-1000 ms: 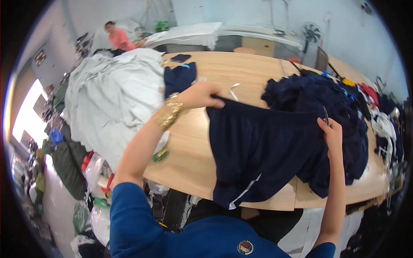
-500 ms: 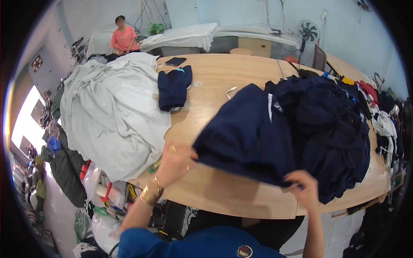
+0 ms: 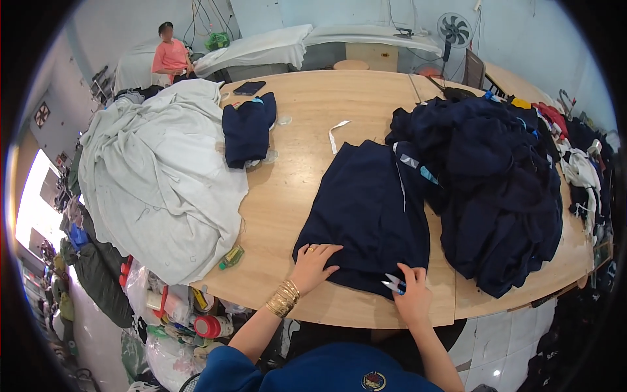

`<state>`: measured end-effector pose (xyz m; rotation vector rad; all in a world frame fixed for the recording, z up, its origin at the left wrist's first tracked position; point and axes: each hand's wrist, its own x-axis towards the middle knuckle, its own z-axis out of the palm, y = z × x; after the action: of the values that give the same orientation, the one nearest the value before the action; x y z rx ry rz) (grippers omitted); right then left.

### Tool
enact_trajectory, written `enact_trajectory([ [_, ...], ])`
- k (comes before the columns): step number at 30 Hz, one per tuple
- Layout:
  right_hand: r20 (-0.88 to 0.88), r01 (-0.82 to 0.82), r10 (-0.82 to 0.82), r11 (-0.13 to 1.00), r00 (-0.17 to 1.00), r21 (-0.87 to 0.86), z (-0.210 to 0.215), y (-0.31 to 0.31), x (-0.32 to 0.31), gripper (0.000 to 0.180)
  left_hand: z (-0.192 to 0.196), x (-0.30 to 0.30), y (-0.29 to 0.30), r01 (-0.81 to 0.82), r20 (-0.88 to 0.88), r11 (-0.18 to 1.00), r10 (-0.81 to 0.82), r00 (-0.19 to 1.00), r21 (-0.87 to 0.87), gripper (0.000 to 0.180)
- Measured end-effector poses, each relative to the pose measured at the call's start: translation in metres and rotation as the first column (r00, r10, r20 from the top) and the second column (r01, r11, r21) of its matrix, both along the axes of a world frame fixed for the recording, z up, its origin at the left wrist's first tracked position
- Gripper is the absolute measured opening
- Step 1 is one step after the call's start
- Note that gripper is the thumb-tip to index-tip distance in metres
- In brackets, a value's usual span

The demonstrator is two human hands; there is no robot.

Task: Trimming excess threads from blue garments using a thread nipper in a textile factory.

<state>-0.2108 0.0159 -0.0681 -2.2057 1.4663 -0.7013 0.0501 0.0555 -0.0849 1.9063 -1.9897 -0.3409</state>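
A navy garment (image 3: 369, 209) lies flat on the wooden table (image 3: 287, 196) in front of me, with a white cord and light blue patches near its upper right. Flat over its lower left edge rests my left hand (image 3: 313, 266), gold bangles on the wrist, fingers stretched out and thumb apart. My right hand (image 3: 414, 299) is closed around small thread snips (image 3: 394, 285) at the garment's lower right corner. The pale blades point left over the cloth; part of the handle is hidden in the palm.
A big navy garment pile (image 3: 499, 189) borders the work on the right. Pale grey cloth (image 3: 163, 183) covers the table's left, beside a folded navy piece (image 3: 247, 137). A small green-labelled bottle (image 3: 231, 257) lies near the front edge. Beyond the table sits a person in pink (image 3: 171, 57).
The navy garment, held up by its lower edge before, has come down flat on the table. My left hand has moved right onto it; my right hand has shifted left, showing the snips.
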Motion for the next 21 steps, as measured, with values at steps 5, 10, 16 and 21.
enact_trajectory([
  [5,-0.082,0.108,-0.114,0.991,0.99,-0.075,-0.02,-0.017,-0.027,0.029,-0.001,0.009,0.007,0.017,-0.086,0.992,-0.028,0.996,-0.123,0.037],
  [10,0.452,0.001,-0.216,0.903,0.866,0.43,-0.003,-0.051,-0.057,0.014,0.012,0.01,0.005,-0.221,-0.456,0.975,0.188,0.87,-0.019,0.022],
  [16,0.592,-0.086,-0.477,0.728,0.65,0.68,0.016,-0.063,-0.065,0.008,0.031,0.002,-0.016,-0.23,-0.935,0.959,0.227,0.273,0.166,0.02],
  [21,0.681,-0.056,-0.592,0.736,0.431,0.675,0.021,-0.067,-0.085,0.01,0.051,0.006,-0.019,-0.211,-0.919,0.948,0.289,0.268,0.237,0.022],
])
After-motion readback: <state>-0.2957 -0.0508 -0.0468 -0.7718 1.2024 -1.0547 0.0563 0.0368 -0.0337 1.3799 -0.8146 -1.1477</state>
